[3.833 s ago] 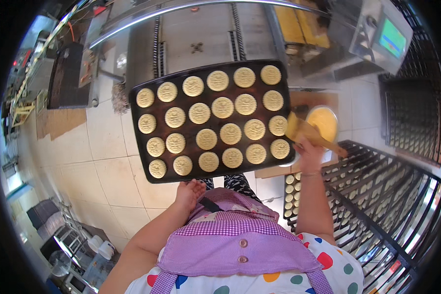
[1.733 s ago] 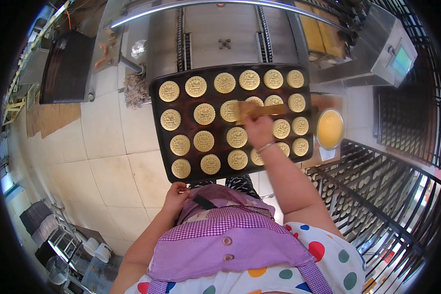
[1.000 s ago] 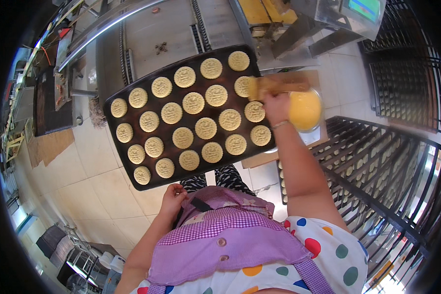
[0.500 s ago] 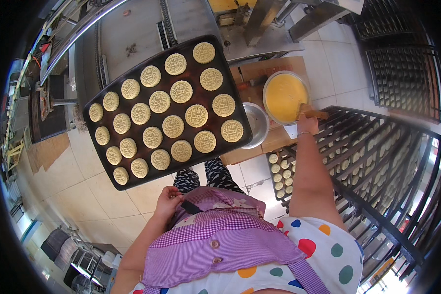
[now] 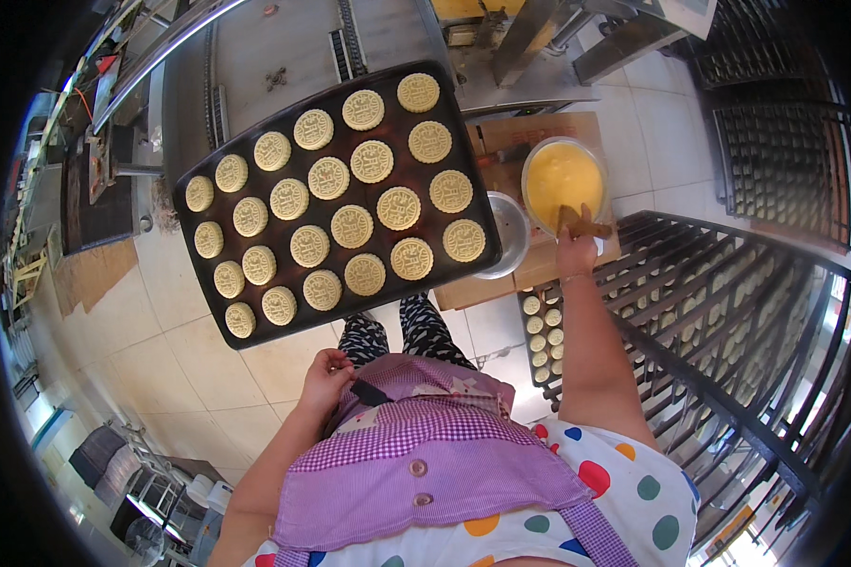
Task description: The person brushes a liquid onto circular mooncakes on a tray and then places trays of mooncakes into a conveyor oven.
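Note:
My right hand (image 5: 577,250) is closed on a brush with a wooden handle (image 5: 588,228). Its head dips into the near edge of a round bowl of yellow liquid (image 5: 560,175), which looks like egg wash. In front of me, a dark baking tray (image 5: 284,227) carries rows of round stamped pastries (image 5: 329,178), pale and scalloped at the edge. Low beside the purple apron, my left hand (image 5: 327,380) is pinched around the end of a small black flat piece (image 5: 369,393); its kind is unclear.
A metal bowl (image 5: 509,236) sits partly under the tray's right corner, on a cardboard sheet (image 5: 477,295). At the right stands a black rack (image 5: 709,369) holding trays of pastries. The tray overlaps a steel machine bed (image 5: 274,42) at the far side.
My right hand has shifted slightly left, and the brush now dips into the bowl's liquid instead of lying at its rim. The view has shifted a little; my left hand keeps its pinch.

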Demonstrator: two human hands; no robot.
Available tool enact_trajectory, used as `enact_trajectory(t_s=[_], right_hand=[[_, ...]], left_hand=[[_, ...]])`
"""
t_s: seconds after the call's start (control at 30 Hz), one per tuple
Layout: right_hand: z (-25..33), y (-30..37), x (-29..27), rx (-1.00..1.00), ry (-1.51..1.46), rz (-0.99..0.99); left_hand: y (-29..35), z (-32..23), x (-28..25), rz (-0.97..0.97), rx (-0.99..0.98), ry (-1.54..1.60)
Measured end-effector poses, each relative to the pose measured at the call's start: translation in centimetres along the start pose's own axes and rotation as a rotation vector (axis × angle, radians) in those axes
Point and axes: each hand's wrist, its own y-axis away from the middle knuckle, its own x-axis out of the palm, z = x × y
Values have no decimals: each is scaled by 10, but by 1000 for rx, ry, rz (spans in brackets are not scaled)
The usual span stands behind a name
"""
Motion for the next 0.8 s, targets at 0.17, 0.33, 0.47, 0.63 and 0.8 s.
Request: enact_trajectory(t_s=[0.17, 0.33, 0.47, 0.63, 0.8], right_hand=[[11, 38, -39, 15, 156, 229], [124, 74, -48, 292, -676, 182], [228, 141, 40, 136, -845, 382], [317, 197, 129, 114, -756, 639], [286, 150, 113, -240, -359, 219]], left_hand=[[8, 11, -26, -22, 14, -9], [7, 29, -58, -7, 39, -48], [10, 27, -77, 14, 69, -15], [23, 33, -113, -49, 84, -1], [32, 59, -160, -117, 71, -8]])
